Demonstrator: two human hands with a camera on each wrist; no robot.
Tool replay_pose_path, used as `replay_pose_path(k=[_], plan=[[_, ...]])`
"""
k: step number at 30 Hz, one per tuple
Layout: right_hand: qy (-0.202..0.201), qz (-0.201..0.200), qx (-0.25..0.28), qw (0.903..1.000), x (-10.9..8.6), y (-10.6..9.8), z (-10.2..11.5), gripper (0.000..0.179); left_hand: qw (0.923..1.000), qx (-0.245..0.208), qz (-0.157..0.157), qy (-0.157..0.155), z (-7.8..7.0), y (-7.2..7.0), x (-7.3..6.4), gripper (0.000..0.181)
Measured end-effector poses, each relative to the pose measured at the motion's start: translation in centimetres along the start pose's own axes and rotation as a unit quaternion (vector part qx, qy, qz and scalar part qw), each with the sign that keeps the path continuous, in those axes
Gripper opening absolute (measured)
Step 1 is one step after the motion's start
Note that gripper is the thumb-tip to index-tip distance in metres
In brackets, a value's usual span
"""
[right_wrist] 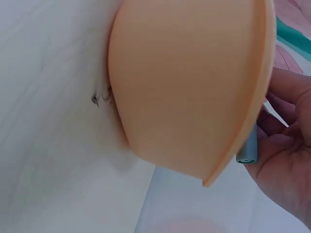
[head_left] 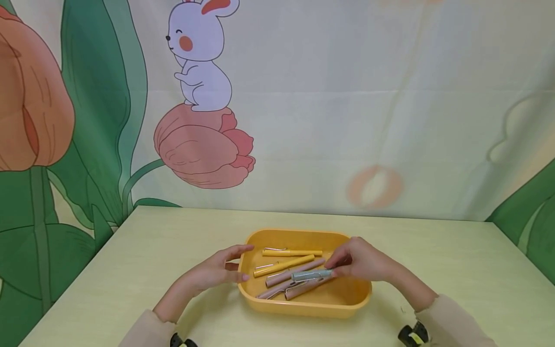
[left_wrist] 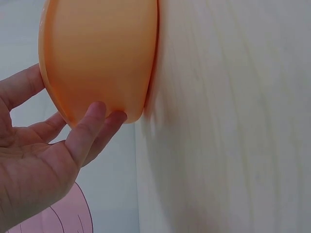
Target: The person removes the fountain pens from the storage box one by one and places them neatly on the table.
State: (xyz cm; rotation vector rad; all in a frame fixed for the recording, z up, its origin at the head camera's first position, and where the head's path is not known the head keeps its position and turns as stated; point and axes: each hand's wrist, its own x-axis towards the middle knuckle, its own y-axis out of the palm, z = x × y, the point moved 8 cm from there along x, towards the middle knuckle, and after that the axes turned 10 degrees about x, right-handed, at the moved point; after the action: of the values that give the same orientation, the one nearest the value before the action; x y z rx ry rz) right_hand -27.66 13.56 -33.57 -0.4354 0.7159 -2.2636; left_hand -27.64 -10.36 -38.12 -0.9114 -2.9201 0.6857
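Observation:
A yellow plastic basin (head_left: 303, 309) stands on the table with several clip pens in it. My left hand (head_left: 214, 267) holds the basin's left end, thumb and fingers at the rim and outer wall; the left wrist view shows the fingertips on the end wall (left_wrist: 104, 53). Over the basin's right half, my right hand (head_left: 362, 260) pinches a grey-green pen (head_left: 311, 275). That pen lies across the dusty-pink pens (head_left: 284, 275) in the head view. Its end (right_wrist: 247, 158) shows past the rim in the right wrist view. Two yellow pens (head_left: 295, 252) lie toward the back.
The pale wood-grain table (head_left: 182, 231) runs back to a printed cloth (head_left: 312, 120) with a rabbit and tulips. A small dark mark (right_wrist: 95, 99) is on the table by the basin. Dark bands (head_left: 414, 334) sit at both wrists.

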Motion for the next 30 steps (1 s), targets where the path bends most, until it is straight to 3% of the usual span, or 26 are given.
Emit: replay_pose_path(k=[8,19,30], plan=[[0.023,-0.015,0.028,0.9992,-0.9,-2.2,-0.2,0.012,1.0000,-0.003,0.000,0.003,0.0,0.0,0.0,0.067],[0.051,-0.035,0.027,0.9977,-2.5,-4.6,-1.8,0.014,1.0000,-0.009,-0.003,-0.001,0.1,0.1,0.1,0.067],[0.090,-0.083,0.033,0.9920,-4.2,-7.6,-3.1,0.022,0.9998,-0.016,-0.006,0.004,0.4,0.0,0.1,0.067]])
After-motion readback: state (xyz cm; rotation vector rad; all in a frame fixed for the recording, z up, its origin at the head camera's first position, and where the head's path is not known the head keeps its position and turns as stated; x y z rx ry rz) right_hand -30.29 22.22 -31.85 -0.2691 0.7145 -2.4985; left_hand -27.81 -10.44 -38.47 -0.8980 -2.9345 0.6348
